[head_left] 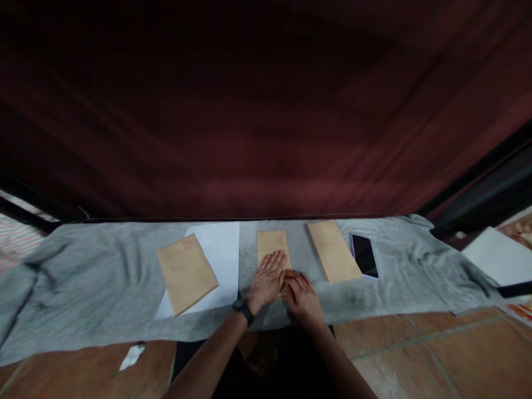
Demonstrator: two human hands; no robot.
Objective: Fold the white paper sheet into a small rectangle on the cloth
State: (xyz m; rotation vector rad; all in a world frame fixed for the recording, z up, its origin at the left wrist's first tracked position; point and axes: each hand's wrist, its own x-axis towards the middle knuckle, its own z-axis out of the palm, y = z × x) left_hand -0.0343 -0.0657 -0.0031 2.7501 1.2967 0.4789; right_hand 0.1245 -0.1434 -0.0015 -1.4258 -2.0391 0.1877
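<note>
A brown paper envelope [272, 240] lies upright in front of me on a grey cloth. My left hand [268, 278], with a dark watch on the wrist, rests flat on it with fingers stretched out. At the envelope's lower right edge, the bent fingers of my right hand [303, 299] are drawn together and close on the paper, touching the left hand. The hands cover most of the lower half. To the right is a thick stack of brown envelopes [334, 250]. On the left, another brown envelope stack [187, 274] with a faint red mark overlaps a white sheet [222, 249].
A phone [364, 256] with a pale purple case lies beside the right stack. The grey cloth [112, 277] covers a long narrow surface. A dark red curtain [266, 138] hangs behind it. Below are floor tiles [399, 349] and a white scrap [132, 356].
</note>
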